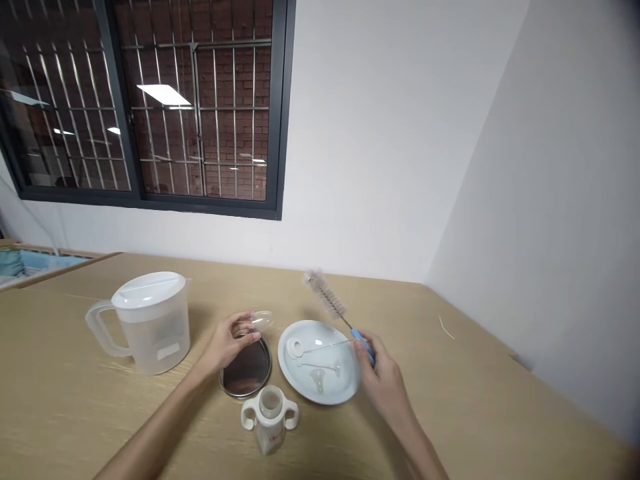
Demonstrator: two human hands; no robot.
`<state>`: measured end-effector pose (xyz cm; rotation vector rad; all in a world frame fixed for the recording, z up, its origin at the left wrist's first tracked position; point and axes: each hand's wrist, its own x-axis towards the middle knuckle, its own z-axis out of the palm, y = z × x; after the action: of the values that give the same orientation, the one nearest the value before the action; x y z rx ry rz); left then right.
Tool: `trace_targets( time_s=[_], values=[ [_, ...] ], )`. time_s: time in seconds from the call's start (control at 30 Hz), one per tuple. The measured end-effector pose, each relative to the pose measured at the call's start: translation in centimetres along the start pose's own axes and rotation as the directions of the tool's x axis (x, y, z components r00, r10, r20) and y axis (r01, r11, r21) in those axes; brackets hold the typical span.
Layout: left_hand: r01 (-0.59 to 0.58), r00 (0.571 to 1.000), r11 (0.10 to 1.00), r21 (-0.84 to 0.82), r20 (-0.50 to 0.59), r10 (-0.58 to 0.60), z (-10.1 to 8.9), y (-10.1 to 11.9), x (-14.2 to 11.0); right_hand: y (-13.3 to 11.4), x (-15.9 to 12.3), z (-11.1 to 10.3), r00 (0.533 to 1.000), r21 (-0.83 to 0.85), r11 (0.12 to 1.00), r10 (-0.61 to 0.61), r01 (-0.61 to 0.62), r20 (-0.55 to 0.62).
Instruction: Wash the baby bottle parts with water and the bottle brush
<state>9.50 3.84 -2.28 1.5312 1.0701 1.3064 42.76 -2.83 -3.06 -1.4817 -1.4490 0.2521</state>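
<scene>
My left hand (237, 340) grips a small clear plastic cap (262, 321) above a round dark metal tray (246, 370). In my right hand (379, 367) is a bottle brush (325, 295), held by its blue handle with the bristles pointing up and left. Between the hands lies a white plate (320, 395) that carries a white ring (295, 347), a thin straw piece (320, 366) and a clear silicone nipple (318, 381). Nearest to me, a baby bottle (271, 420) with two white side handles stands upright, its mouth uncovered.
A lidded translucent pitcher (155, 327) stands to the left, its handle pointing left. On the right of the wooden table (500, 407) lies a thin pale strip (447, 328). A white wall and a barred window (200, 107) rise behind the table.
</scene>
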Motion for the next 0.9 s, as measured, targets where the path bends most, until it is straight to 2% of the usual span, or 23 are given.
trace_targets(
  time_s=[0.1,0.2,0.37,0.47,0.57,0.7,0.77,0.9],
  values=[
    [-0.042,0.997,0.977,0.208,-0.048,0.053,0.3,0.3,0.9,-0.8,-0.6,0.3,0.998,-0.018,0.999,-0.035,0.036,0.052],
    [-0.047,0.993,0.931,0.363,-0.087,0.084,0.5,-0.2,0.6,-1.2,-1.1,0.8,0.991,-0.019,0.992,-0.125,0.126,0.056],
    [-0.051,0.992,0.901,0.432,-0.082,0.096,0.6,-0.8,-0.8,-1.2,-2.0,2.1,0.95,-0.056,0.958,-0.27,0.281,0.156],
    [-0.042,0.99,0.908,0.417,-0.106,0.095,0.4,-0.5,-1.3,-0.9,-2.1,2.6,0.944,-0.114,0.944,-0.289,0.308,0.16],
    [-0.045,0.987,0.92,0.39,-0.126,0.102,0.1,-0.3,-1.6,-0.6,-1.9,2.4,0.965,-0.172,0.951,-0.242,0.256,0.1],
    [-0.046,0.992,0.947,0.319,-0.101,0.082,-0.1,-0.9,-1.6,-1.4,-2.1,2.2,0.977,-0.103,0.972,-0.205,0.21,0.058],
    [-0.036,0.997,0.97,0.24,-0.058,0.051,-0.2,-1.2,-1.5,-2.0,-2.3,2.3,0.971,-0.058,0.971,-0.229,0.233,0.07],
    [0.031,0.999,0.999,-0.036,0.034,-0.03,-0.1,-1.0,-1.6,-2.4,-2.6,2.5,0.951,-0.06,0.958,-0.27,0.281,0.148]
  ],
)
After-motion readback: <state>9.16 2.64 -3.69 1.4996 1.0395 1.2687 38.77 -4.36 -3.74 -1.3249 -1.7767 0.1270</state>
